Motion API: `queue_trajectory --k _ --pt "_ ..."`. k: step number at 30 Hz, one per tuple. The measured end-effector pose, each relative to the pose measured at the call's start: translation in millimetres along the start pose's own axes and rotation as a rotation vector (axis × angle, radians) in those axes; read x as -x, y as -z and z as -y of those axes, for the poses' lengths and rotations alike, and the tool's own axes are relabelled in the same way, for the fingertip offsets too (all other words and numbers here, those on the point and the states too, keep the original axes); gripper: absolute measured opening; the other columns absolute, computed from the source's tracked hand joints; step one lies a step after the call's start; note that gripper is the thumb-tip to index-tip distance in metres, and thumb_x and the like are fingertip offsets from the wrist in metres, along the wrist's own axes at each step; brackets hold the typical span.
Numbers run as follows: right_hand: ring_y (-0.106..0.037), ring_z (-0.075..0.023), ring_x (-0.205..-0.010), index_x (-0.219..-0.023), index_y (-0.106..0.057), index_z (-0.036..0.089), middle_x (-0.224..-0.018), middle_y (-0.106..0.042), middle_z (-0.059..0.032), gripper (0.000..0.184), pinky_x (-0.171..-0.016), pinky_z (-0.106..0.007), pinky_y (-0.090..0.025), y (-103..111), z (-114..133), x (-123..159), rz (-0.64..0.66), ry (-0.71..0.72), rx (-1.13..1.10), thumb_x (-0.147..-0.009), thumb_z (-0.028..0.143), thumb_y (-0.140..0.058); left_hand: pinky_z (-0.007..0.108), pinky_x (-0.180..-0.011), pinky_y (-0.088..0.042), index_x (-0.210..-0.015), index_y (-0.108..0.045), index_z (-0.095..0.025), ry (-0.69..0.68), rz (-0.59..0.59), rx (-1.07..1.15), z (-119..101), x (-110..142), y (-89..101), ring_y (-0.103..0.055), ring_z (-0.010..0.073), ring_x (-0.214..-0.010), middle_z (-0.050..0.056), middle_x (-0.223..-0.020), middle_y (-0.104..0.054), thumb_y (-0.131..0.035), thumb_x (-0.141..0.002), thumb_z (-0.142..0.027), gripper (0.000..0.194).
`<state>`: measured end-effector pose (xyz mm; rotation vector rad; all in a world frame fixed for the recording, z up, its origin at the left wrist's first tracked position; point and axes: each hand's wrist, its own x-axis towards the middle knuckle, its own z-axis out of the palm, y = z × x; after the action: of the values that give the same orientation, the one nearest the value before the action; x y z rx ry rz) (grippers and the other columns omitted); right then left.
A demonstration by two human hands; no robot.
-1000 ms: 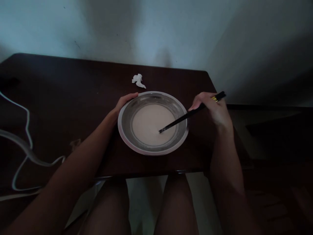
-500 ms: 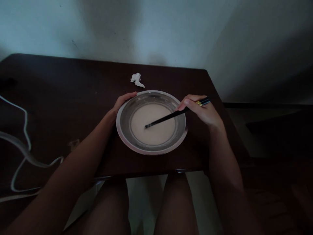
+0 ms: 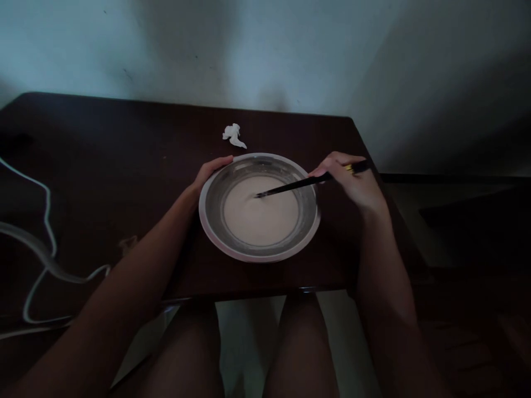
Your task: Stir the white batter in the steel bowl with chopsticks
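Observation:
A wide metal bowl (image 3: 213, 213) rests near the table's front edge. Inside it lies a smooth, whitish liquid (image 3: 262, 221). My left hand (image 3: 209, 170) grips the bowl's far left rim, fingers along the edge and the rest of the grip hidden. Over the right rim, my right hand (image 3: 350, 179) is closed around black chopsticks (image 3: 290, 186) with a gold band near the upper end. They are held together and slant down to the left. Their tips are in the liquid, left of its middle, with a small ripple beside them.
A crumpled white tissue (image 3: 234, 136) lies behind the bowl. White cables (image 3: 48, 264) curl over the left of the dark wooden table (image 3: 103, 143). A small pale scrap (image 3: 128, 243) is beside my left forearm. The wall (image 3: 265, 50) stands behind the table.
My right hand has moved right with the chopsticks. Their tips have shifted away from me and slightly right through the liquid. My left hand keeps its hold on the rim.

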<state>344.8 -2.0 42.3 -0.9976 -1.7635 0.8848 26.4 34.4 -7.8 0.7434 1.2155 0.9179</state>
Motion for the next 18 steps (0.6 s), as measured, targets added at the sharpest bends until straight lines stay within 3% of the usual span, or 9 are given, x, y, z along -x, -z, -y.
queue_trajectory --k 3,7,9,14,18 --pt "-0.068 -0.0182 -0.067 -0.063 -0.074 0.027 -0.066 -0.072 -0.0007 0.045 -0.07 -0.034 -0.055 4.9 0.7 1.8 -0.11 -0.003 -0.023 -0.093 0.059 -0.066 0.038 -0.088 -0.062 -0.112 -0.078 -0.022 -0.01 0.006 -0.043 2.5 -3.6 3.1 -0.077 0.0271 -0.092 0.006 -0.086 -0.081 -0.055 -0.095 -0.04 0.034" --pt "-0.07 -0.0181 -0.071 -0.067 -0.077 0.029 -0.071 -0.075 -0.0003 0.041 -0.072 -0.035 -0.055 -0.5 3.5 1.2 0.106 -0.018 -0.039 -0.093 0.059 -0.067 0.034 -0.086 -0.062 -0.107 -0.078 -0.022 -0.011 -0.036 -0.016 6.4 -10.2 7.4 -0.077 0.0254 -0.092 0.005 -0.084 -0.081 -0.055 -0.095 -0.039 0.031" --pt "-0.071 -0.0179 -0.075 -0.072 -0.08 0.029 -0.077 -0.077 -0.0002 0.038 -0.074 -0.034 -0.055 -2.7 2.4 -0.1 0.137 0.005 -0.02 -0.093 0.058 -0.067 0.031 -0.083 -0.062 -0.106 -0.079 -0.022 -0.006 -0.043 0.019 6.1 -10.1 6.9 -0.077 0.0239 -0.091 0.004 -0.084 -0.081 -0.054 -0.096 -0.038 0.031" --pt "-0.068 -0.0178 -0.067 -0.065 -0.076 0.028 -0.068 -0.074 -0.0007 0.041 -0.066 -0.034 -0.052 5.5 -0.7 1.5 -0.099 0.006 -0.032 -0.095 0.054 -0.067 0.032 -0.081 -0.063 -0.108 -0.079 -0.022 0.029 -0.018 0.025 1.1 -4.0 2.0 -0.077 0.0236 -0.087 0.004 -0.08 -0.08 -0.05 -0.098 -0.034 0.033" --pt "-0.07 -0.0178 -0.069 -0.067 -0.078 0.028 -0.069 -0.074 -0.0008 0.041 -0.068 -0.034 -0.054 1.7 2.4 1.3 0.083 -0.002 -0.066 -0.094 0.056 -0.067 0.032 -0.08 -0.064 -0.107 -0.08 -0.022 0.012 -0.032 0.039 0.8 -2.9 1.0 -0.078 0.0245 -0.087 0.004 -0.081 -0.081 -0.054 -0.097 -0.035 0.031"
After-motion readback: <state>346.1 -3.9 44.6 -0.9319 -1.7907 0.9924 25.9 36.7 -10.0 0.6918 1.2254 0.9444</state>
